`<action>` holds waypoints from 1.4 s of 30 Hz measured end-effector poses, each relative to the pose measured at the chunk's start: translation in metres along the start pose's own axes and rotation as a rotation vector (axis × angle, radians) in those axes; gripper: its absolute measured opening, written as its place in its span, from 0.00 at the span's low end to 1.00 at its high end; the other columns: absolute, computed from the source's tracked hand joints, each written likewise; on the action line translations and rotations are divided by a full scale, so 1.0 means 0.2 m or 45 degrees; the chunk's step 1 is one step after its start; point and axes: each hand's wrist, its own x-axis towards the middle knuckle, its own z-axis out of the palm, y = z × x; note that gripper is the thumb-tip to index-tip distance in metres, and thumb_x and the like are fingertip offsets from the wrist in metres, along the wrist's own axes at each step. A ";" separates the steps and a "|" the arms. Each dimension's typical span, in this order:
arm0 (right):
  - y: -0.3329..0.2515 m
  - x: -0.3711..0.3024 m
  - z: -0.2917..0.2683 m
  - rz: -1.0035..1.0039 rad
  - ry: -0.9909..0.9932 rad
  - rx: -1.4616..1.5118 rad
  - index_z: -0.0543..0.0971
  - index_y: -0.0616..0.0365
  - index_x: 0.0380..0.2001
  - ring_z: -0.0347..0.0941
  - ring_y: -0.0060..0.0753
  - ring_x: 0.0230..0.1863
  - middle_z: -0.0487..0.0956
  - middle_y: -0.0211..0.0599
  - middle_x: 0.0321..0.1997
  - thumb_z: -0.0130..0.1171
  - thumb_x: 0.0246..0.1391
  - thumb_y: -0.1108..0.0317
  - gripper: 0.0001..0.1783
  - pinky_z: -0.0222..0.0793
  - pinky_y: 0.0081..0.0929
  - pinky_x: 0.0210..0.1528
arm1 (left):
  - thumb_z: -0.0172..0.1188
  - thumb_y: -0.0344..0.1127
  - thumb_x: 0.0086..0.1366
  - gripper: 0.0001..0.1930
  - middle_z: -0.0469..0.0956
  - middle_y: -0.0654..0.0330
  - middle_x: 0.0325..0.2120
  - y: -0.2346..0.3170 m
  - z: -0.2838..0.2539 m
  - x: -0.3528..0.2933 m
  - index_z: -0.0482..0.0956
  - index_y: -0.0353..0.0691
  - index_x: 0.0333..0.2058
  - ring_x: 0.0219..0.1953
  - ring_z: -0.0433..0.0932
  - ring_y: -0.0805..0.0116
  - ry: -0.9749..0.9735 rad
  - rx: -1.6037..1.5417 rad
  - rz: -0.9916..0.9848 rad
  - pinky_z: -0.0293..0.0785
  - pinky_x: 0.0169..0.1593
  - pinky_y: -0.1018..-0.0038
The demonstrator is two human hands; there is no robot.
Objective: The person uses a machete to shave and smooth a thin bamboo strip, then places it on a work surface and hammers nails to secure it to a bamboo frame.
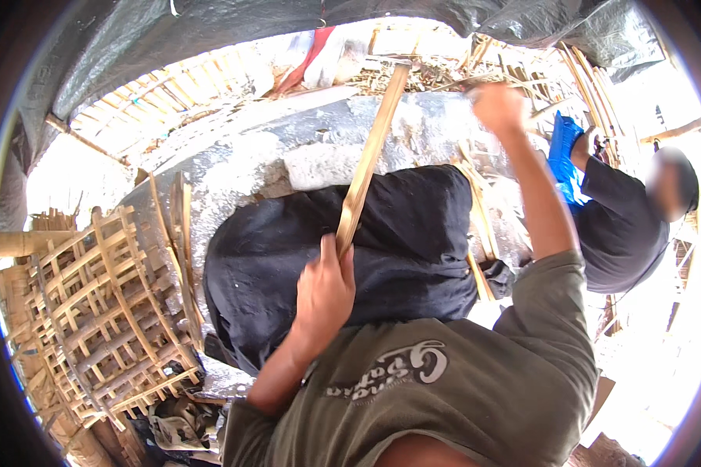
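A long, flat bamboo strip [375, 144] slants up and away over my lap. My left hand [325, 284] is closed around its near end, thumb and forefinger along it. The strip's far end stands free above the grey ground. My right hand [500, 107] is raised at the far right of the strip, apart from it, with the fingers curled into a fist. Motion smears that fist, and a thin dark shape shows at its left side; I cannot make out what it is. Black cloth [288, 257] covers my legs beneath the strip.
A woven bamboo lattice [105, 311] stands at the left, with split bamboo pieces [181, 241] beside it. More strips [479, 210] lie right of my legs. Another person [627, 210] in dark clothes sits at the right by a blue plastic thing [566, 152]. Shavings [436, 74] are heaped at the back.
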 end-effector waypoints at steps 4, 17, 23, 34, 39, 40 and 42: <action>0.53 0.13 0.16 0.192 0.106 0.176 0.85 0.57 0.37 0.81 0.56 0.33 0.83 0.53 0.31 0.65 0.47 0.61 0.15 0.77 0.48 0.40 | 0.55 0.33 0.70 0.10 0.78 0.40 0.23 -0.01 -0.05 0.05 0.65 0.35 0.41 0.27 0.79 0.37 0.116 -0.044 -0.067 0.74 0.28 0.48; -0.51 -0.53 -0.01 -0.392 -0.009 0.673 0.83 0.50 0.26 0.80 0.46 0.22 0.80 0.41 0.19 0.63 0.46 0.63 0.05 0.77 0.39 0.27 | 0.49 0.40 0.76 0.12 0.68 0.61 0.17 -0.07 0.08 0.13 0.68 0.38 0.35 0.16 0.67 0.76 -0.153 -0.815 -0.396 0.61 0.21 0.75; -0.64 -0.60 -0.03 -0.444 -0.105 0.548 0.81 0.50 0.23 0.81 0.50 0.27 0.81 0.43 0.23 0.62 0.44 0.58 0.09 0.79 0.43 0.33 | 0.46 0.39 0.77 0.13 0.70 0.56 0.15 -0.10 0.11 0.08 0.68 0.36 0.34 0.16 0.73 0.66 -0.055 -0.646 -0.345 0.66 0.20 0.69; -0.58 -0.34 0.15 -0.102 -0.508 0.235 0.85 0.52 0.37 0.85 0.45 0.39 0.84 0.49 0.34 0.55 0.54 0.61 0.12 0.82 0.41 0.42 | 0.44 0.39 0.77 0.13 0.69 0.60 0.14 -0.12 0.06 0.00 0.69 0.36 0.37 0.13 0.71 0.72 -0.122 -0.513 -0.327 0.65 0.18 0.73; -0.16 -0.11 0.35 0.192 -0.309 0.443 0.83 0.57 0.37 0.83 0.39 0.31 0.84 0.45 0.29 0.63 0.51 0.65 0.11 0.80 0.39 0.37 | 0.42 0.43 0.79 0.13 0.65 0.67 0.17 -0.12 -0.03 0.01 0.68 0.41 0.39 0.14 0.62 0.82 -0.233 -0.846 -0.643 0.58 0.16 0.80; -0.15 -0.15 0.39 0.157 -0.208 0.487 0.83 0.57 0.36 0.82 0.39 0.31 0.84 0.45 0.29 0.63 0.52 0.64 0.10 0.80 0.40 0.36 | 0.41 0.43 0.79 0.12 0.63 0.68 0.18 -0.14 -0.03 0.05 0.67 0.42 0.39 0.14 0.59 0.83 -0.237 -0.844 -0.653 0.56 0.16 0.81; -0.20 -0.24 0.36 0.130 -0.164 0.655 0.83 0.57 0.33 0.82 0.40 0.30 0.83 0.46 0.27 0.61 0.54 0.65 0.09 0.79 0.40 0.35 | 0.41 0.42 0.79 0.12 0.63 0.68 0.18 -0.16 -0.03 0.08 0.67 0.42 0.39 0.14 0.58 0.83 -0.223 -0.892 -0.662 0.55 0.16 0.81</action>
